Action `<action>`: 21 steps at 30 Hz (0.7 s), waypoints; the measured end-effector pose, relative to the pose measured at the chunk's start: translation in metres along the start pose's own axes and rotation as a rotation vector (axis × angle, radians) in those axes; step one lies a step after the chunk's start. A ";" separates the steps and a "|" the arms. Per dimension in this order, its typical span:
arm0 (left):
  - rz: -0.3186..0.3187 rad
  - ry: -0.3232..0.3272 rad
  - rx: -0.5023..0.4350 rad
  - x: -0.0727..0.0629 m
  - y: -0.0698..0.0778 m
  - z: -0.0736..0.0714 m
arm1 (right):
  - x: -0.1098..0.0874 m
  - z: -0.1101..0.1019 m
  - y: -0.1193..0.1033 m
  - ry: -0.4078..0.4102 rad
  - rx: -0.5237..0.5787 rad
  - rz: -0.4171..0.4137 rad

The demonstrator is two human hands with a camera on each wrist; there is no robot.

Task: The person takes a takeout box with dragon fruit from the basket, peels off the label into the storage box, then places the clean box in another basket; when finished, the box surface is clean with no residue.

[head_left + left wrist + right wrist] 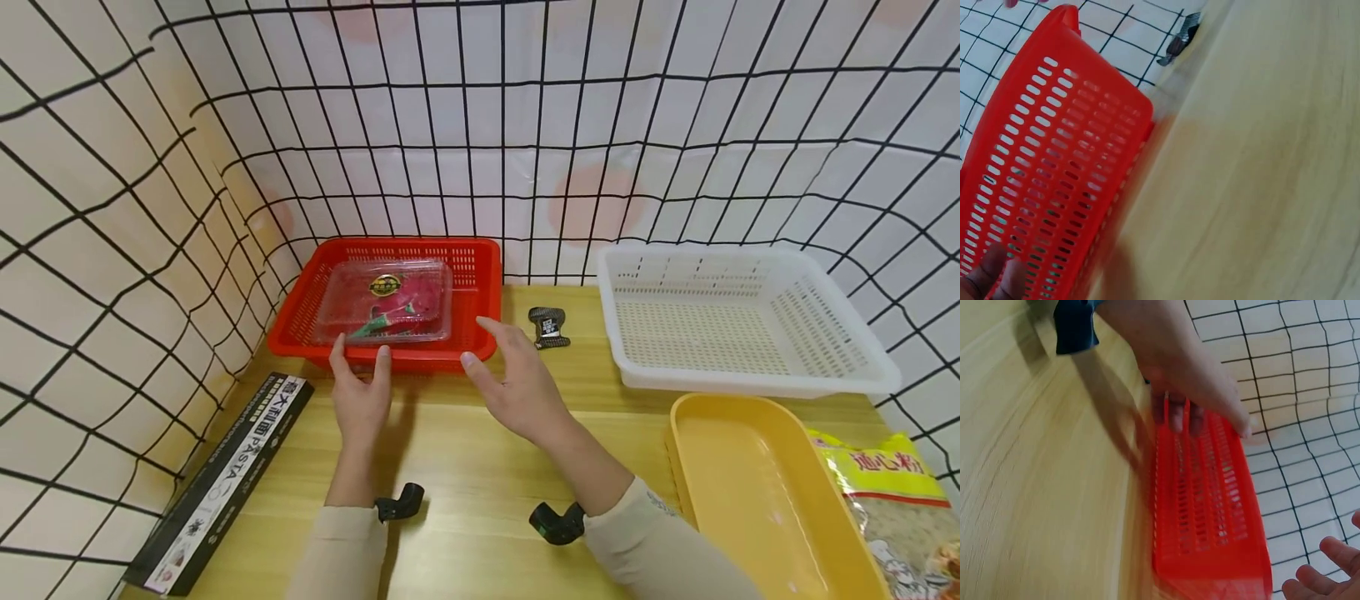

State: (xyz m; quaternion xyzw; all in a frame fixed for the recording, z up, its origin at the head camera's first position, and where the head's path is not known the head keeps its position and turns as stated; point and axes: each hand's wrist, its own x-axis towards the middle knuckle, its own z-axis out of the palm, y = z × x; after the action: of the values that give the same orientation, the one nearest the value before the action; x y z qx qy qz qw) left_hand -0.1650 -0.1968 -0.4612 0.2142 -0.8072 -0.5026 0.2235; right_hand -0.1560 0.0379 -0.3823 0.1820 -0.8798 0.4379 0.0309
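A red perforated plastic basket (480, 287) sits at the back left of the table. Inside it lies a clear plastic box (337, 304) with pink and green printing and a round black-and-gold label. My left hand (362, 408) is at the basket's front side, its index fingertip right at the rim and its thumb spread apart. In the right wrist view, several fingers of that hand (1175, 378) overlap the basket's slotted wall. My right hand (525, 387) hovers by the basket's front right corner, fingers extended and nothing between them. Its fingertips (1335, 553) show apart from the basket.
A black pasta box (225, 479) lies at the left. A small black item with a white label (550, 327) sits right of the basket. At the right stand a white basket (750, 383), a yellow tray (765, 500) and a bag (892, 508). Black wire mesh (502, 150) encloses the table.
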 end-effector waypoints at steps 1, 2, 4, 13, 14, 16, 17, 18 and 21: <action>-0.006 0.005 -0.022 0.000 -0.001 0.002 | 0.001 0.003 -0.001 -0.007 0.010 0.001; -0.011 0.009 -0.043 -0.001 -0.001 0.004 | 0.002 0.006 -0.003 -0.012 0.019 0.004; -0.014 0.014 -0.084 -0.001 -0.003 0.006 | 0.005 0.011 -0.006 -0.018 0.040 0.011; 0.006 0.000 -0.145 0.002 -0.013 0.006 | 0.032 0.032 -0.022 -0.034 0.114 0.046; 0.004 -0.003 -0.141 0.002 -0.013 0.006 | 0.036 0.033 -0.023 -0.038 0.112 0.052; 0.000 -0.011 -0.138 0.003 -0.013 0.006 | 0.042 0.036 -0.023 -0.043 0.117 0.068; -0.001 -0.015 -0.136 0.003 -0.013 0.006 | 0.045 0.038 -0.023 -0.043 0.116 0.074; 0.000 -0.018 -0.136 0.003 -0.013 0.006 | 0.049 0.038 -0.023 -0.042 0.121 0.082; 0.001 -0.024 -0.137 0.003 -0.013 0.007 | 0.059 0.040 -0.022 -0.035 0.146 0.109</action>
State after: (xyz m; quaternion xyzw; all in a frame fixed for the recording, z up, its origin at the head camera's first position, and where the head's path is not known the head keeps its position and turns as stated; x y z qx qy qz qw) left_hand -0.1702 -0.1986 -0.4752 0.1922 -0.7736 -0.5591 0.2282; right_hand -0.1990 -0.0226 -0.3780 0.1434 -0.8545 0.4988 -0.0216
